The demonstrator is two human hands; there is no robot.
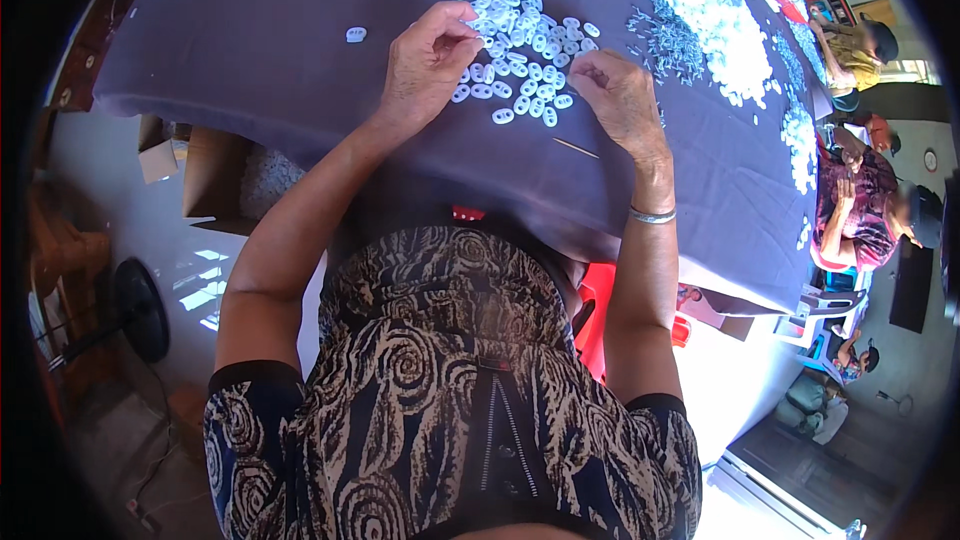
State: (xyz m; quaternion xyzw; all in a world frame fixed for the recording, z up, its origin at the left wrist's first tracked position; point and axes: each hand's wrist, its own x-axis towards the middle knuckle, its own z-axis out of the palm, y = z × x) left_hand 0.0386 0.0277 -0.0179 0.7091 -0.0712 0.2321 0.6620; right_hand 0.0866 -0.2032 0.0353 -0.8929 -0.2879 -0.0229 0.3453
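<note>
Small white oval plastic pieces with two holes (533,38) lie in a loose pile on the dark cloth, at the far middle. At the pile's left edge is my left hand (428,65), thumb and fingertips pinched together; whatever is between them is too small to make out. My right hand (620,105), with a bracelet at its wrist, hovers by the pile's right side. Its fingers are curled into a pinch too, and their tips hide anything they hold. One oval piece (355,34) lies alone to the left. Nearer me, a thin wooden stick (576,148) rests on the cloth.
Small metal screws (672,43) and a big heap of white parts (715,25) spread over the table's right side. An open cardboard box (215,175) stands below the left edge, beside a black round-based stand (143,310). Other people (850,200) sit along the far right.
</note>
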